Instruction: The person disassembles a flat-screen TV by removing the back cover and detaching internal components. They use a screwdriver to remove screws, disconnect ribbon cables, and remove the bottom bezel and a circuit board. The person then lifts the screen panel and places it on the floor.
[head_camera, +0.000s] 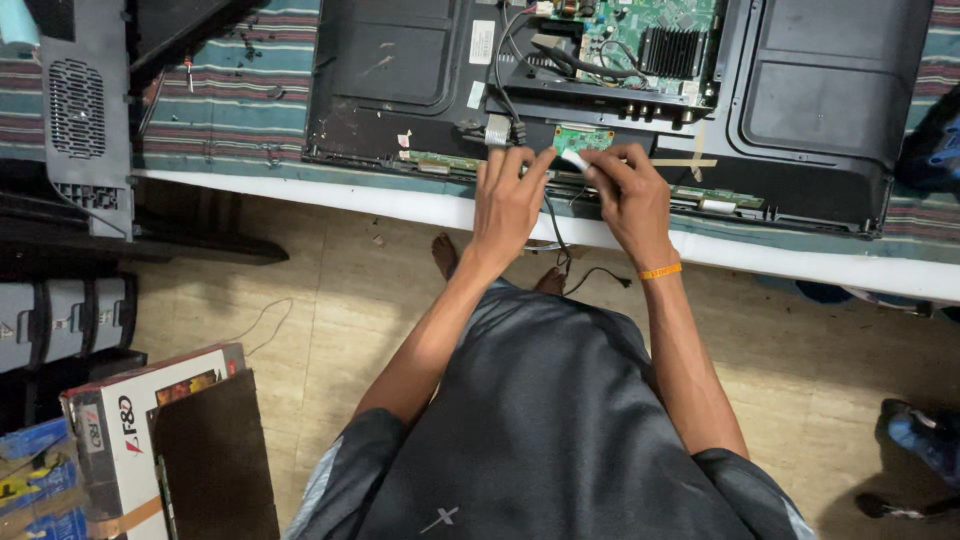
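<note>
Left hand: the left hand (507, 200) is laid on the lower rim of the opened television back (400, 70), fingers loosely spread and closed on nothing, seemingly to steady the work.
Right hand: the right hand (628, 195) is pinched shut on a small white piece (573, 158) (its kind cannot be told), held against the small green board (583, 138), probably so that the board is reached from above.
Small green board: flat, rectangular, bright green, set at the panel's lower edge, near the front edge of the bench (400, 205).
Television back: black, lying flat on the striped cloth (240, 90); a larger circuit board (650, 35) with a black finned block is exposed near the far edge.
Cables: dark cables (505, 70) are run from the circuit board down toward the hands.
Wrist: an orange band (660, 271) is worn on the right.
</note>
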